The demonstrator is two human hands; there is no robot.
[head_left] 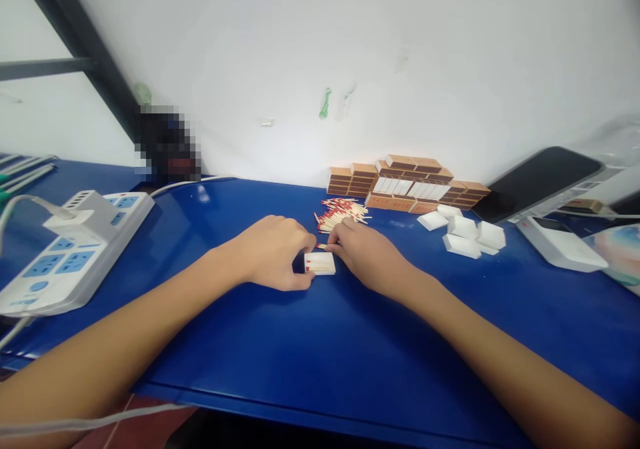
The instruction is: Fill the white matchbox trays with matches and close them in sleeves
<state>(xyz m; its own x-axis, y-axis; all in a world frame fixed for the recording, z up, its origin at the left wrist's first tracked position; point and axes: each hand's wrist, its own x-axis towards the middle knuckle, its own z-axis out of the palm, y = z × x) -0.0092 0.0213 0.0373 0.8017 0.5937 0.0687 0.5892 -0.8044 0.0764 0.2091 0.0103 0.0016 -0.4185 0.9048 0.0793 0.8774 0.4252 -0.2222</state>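
A small white matchbox tray [327, 264] lies on the blue table with a few red-tipped matches inside. My left hand [274, 254] grips its left end between thumb and fingers. Just beyond the tray's right side, my right hand [357, 249] pinches a match [323, 245], whose red head points left. Behind my right hand is a loose pile of red-headed matches [343, 214]; its near right part is hidden by the fingers.
Brown matchboxes [420, 169] stand stacked against the wall. Several white trays [463, 227] lie to the right, near a phone on a stand [545, 182]. A power strip [75, 259] with a white charger [83, 215] and cables occupies the left. The table's front edge [300, 412] runs below my arms.
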